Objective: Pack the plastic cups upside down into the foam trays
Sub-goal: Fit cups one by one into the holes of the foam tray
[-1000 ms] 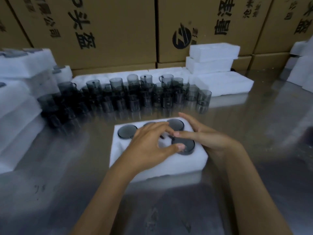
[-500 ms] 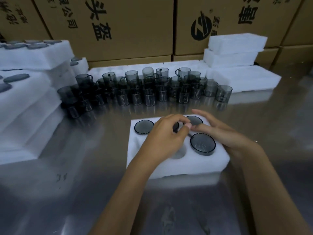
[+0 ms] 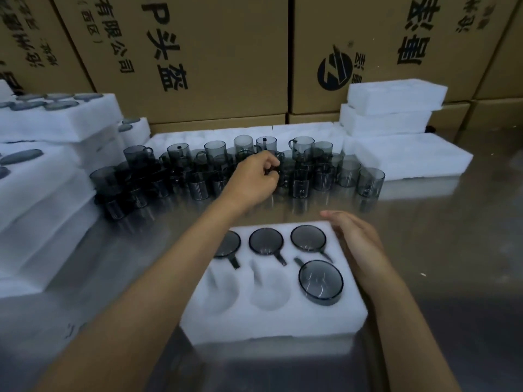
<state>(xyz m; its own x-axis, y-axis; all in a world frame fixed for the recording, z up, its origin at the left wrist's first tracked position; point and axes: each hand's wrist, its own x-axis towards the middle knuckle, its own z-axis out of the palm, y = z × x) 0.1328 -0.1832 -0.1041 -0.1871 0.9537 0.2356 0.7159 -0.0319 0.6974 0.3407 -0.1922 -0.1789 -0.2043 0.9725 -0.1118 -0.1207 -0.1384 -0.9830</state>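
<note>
Head view shows the left hand stretched forward into the crowd of smoky grey see-through plastic cups with handles, its fingers curled round what looks like the handle of one cup; whether that cup is lifted off the shiny metal tabletop I cannot tell. The right hand lies along the right edge of the white foam tray with six round pockets, fingers straight and relaxed, touching the foam and holding nothing, seemingly to steady it.

The step in hand appears to be fetching the next cup. Four cups already sit upside down in the tray: three across the far row and one in the near right pocket, leaving the near left and near middle pockets bare. The next move likely calls for lifting the pinched cup clear of its neighbours, turning it mouth down, and lining its handle with the pocket's slot.

Stacked white foam trays wait near brown cardboard boxes.
</note>
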